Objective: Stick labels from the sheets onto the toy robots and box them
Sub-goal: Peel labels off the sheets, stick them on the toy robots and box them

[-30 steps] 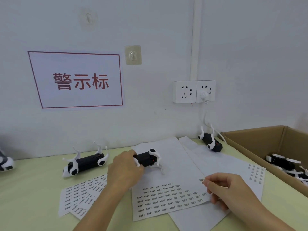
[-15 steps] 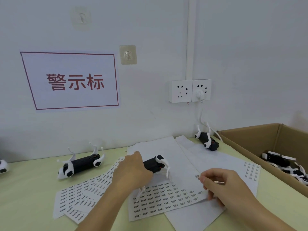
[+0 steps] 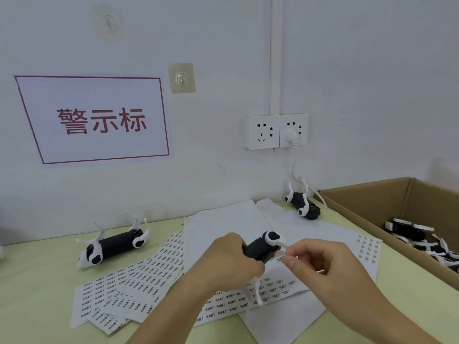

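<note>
A second ago the right hand was down on the sheet picking at a label and the toy lay on the paper; now the toy has come up off the paper and the label has travelled over to it.

Far left on the pale green surface (image 3: pixel 29 281), a waiting toy robot (image 3: pixel 116 244) lies on its side, legs in the air. Just beside it, fanned label sheets (image 3: pixel 129 289) overlap one another. Next comes the left hand (image 3: pixel 231 264), fingers curled round the black body of the held toy robot (image 3: pixel 263 247), gripping it just above the paper. That body looks like the place to hold: light, hard plastic, while the thin white legs look easy to bend or snap. The right hand (image 3: pixel 320 266) pinches a small label (image 3: pixel 280 258) between thumb and forefinger, right at the toy's end. The label seems flimsy and sticky, likely to curl or cling to a fingertip, so holding it by an edge is wise. Farther back, another toy robot (image 3: pixel 301 206) lies near the wall. At the far right, the cardboard box (image 3: pixel 367 207) already holds several toys.
</note>
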Action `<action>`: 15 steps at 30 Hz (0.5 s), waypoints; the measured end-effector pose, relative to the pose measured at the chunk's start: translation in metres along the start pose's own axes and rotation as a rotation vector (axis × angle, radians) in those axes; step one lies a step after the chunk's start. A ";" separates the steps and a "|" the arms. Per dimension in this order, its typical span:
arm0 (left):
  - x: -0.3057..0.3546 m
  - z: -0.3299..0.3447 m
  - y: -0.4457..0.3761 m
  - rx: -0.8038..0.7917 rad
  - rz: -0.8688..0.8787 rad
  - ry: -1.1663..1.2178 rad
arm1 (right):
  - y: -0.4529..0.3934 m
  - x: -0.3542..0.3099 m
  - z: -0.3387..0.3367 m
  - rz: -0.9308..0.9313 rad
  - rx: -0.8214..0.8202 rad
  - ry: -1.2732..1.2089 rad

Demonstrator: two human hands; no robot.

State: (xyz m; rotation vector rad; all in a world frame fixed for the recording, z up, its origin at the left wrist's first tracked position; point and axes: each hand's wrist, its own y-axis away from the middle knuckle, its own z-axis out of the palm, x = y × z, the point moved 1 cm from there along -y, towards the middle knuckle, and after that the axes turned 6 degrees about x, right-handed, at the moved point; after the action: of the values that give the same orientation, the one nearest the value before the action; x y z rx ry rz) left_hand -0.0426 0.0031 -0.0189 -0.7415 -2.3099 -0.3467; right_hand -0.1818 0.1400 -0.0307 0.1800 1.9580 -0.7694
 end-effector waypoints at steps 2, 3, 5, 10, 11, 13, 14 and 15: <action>0.004 0.003 0.003 -0.006 0.023 -0.032 | 0.000 -0.001 0.000 0.007 0.009 0.021; 0.005 0.004 0.005 -0.011 0.037 -0.031 | 0.000 -0.001 0.000 0.014 0.016 0.034; 0.008 0.007 0.007 -0.019 0.065 -0.016 | -0.001 -0.001 -0.001 0.025 0.028 0.067; 0.011 0.012 0.009 -0.024 0.113 0.002 | 0.000 -0.002 -0.003 0.045 0.043 0.157; 0.011 0.013 0.009 -0.023 0.125 -0.013 | 0.000 -0.002 -0.004 0.047 0.044 0.164; 0.010 0.015 0.008 -0.029 0.145 -0.030 | -0.001 -0.003 -0.004 0.049 0.047 0.175; 0.010 0.016 0.007 -0.037 0.148 -0.019 | -0.001 -0.003 -0.004 0.048 0.049 0.182; 0.009 0.016 0.007 -0.047 0.148 0.002 | -0.001 -0.003 -0.004 0.048 0.049 0.190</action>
State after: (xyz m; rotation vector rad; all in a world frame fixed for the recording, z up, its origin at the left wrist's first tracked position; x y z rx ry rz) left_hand -0.0528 0.0193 -0.0243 -0.9292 -2.2360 -0.3350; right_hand -0.1833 0.1421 -0.0264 0.3389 2.1059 -0.7930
